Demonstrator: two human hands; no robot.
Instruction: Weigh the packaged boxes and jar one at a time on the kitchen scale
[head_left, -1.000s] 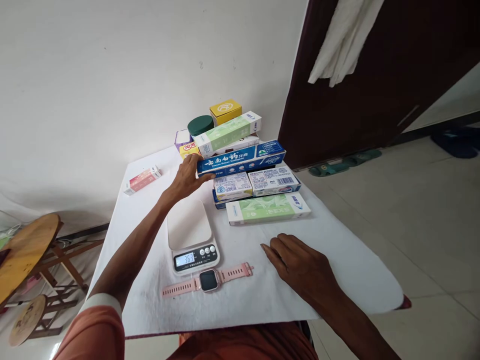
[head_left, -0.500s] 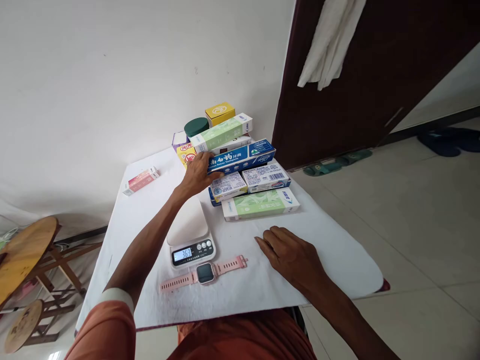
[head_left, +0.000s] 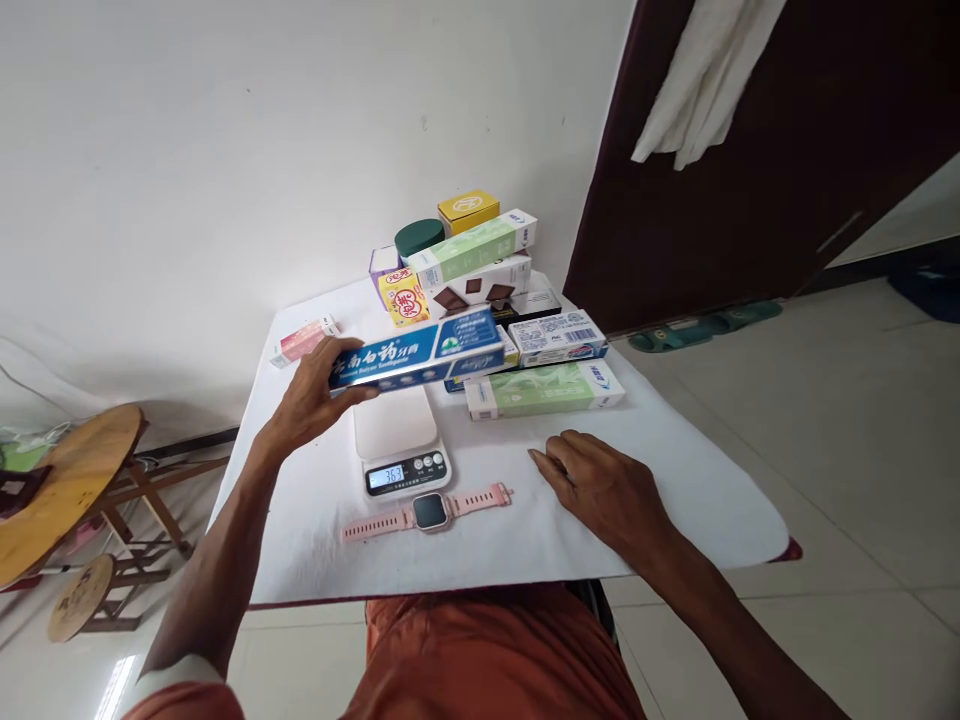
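Observation:
My left hand (head_left: 319, 390) grips the left end of a long blue toothpaste box (head_left: 420, 350), thumb below and fingers over the top. The box is held in the air, above and behind a white digital scale (head_left: 396, 425) whose display reads 363. In front of the scale lies a watch with a pink strap (head_left: 430, 511). My right hand (head_left: 600, 485) rests at the table's right side, fingers curled, nothing visible in them. Nearest to it is a green and white box (head_left: 546, 391). A white and blue box (head_left: 559, 338) lies just behind that one.
At the back stand a yellow box (head_left: 469, 210), a dark green lid (head_left: 419, 236), a yellow and red box (head_left: 403, 298) and another green box (head_left: 476, 247) on a chocolate-pictured box (head_left: 484, 286). A pink box (head_left: 304, 340) lies at the left. Wooden stools (head_left: 82, 600) stand left of the table.
My left hand has lifted the blue toothpaste box off the pile and carried it left, toward the scale. The right hand stays in place. The camera view has shifted slightly.

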